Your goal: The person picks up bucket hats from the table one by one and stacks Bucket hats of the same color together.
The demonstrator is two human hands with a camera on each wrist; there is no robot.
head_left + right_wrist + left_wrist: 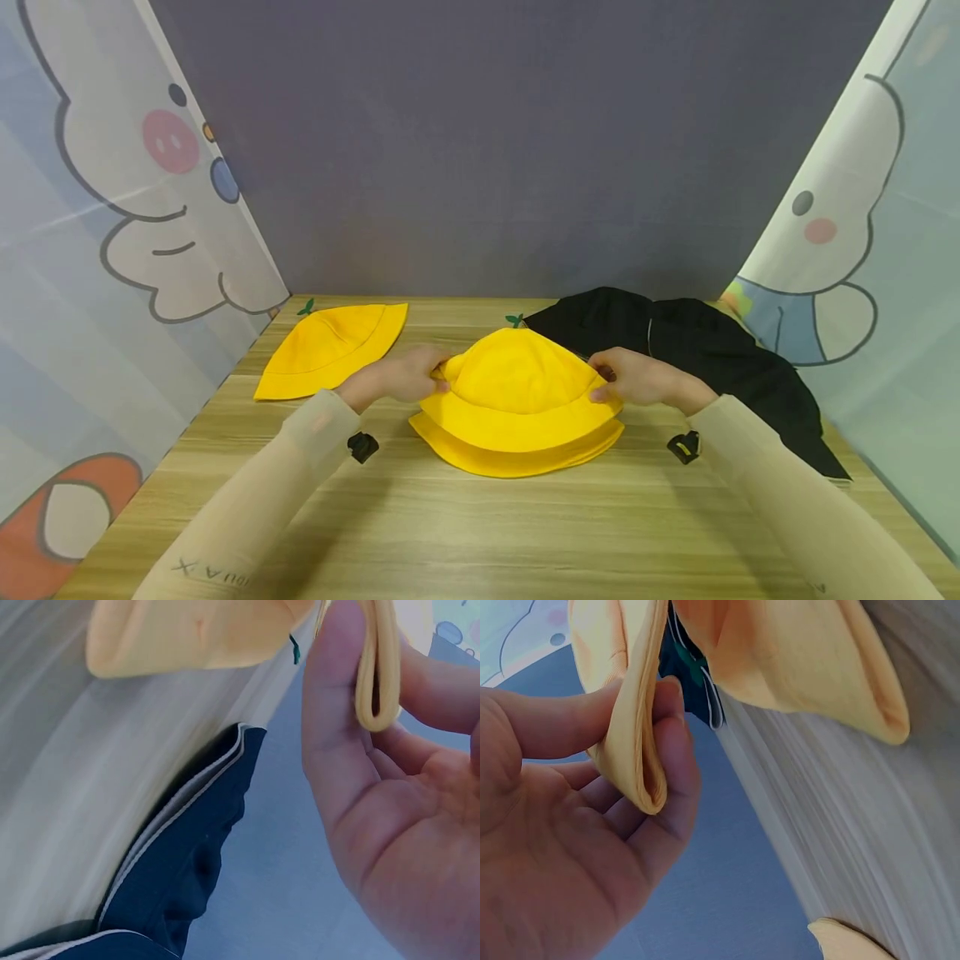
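Note:
A yellow bucket hat (521,383) is held between both hands, its brim above a second yellow hat (510,465) on the table. My left hand (405,373) pinches the left side of the upper hat's brim; in the left wrist view the brim (634,742) is folded between thumb and fingers. On the opposite side, my right hand (641,379) pinches the brim, which shows as a folded edge (377,682) in the right wrist view. A green sprout (514,320) shows at the crown; which hat bears it, I cannot tell.
Another yellow hat (333,350) with a green sprout lies flattened at the back left of the wooden table (480,542). Black hats (697,358) with pale edging lie at the back right. A grey panel (510,150) stands behind, with cartoon-printed sheets on both sides.

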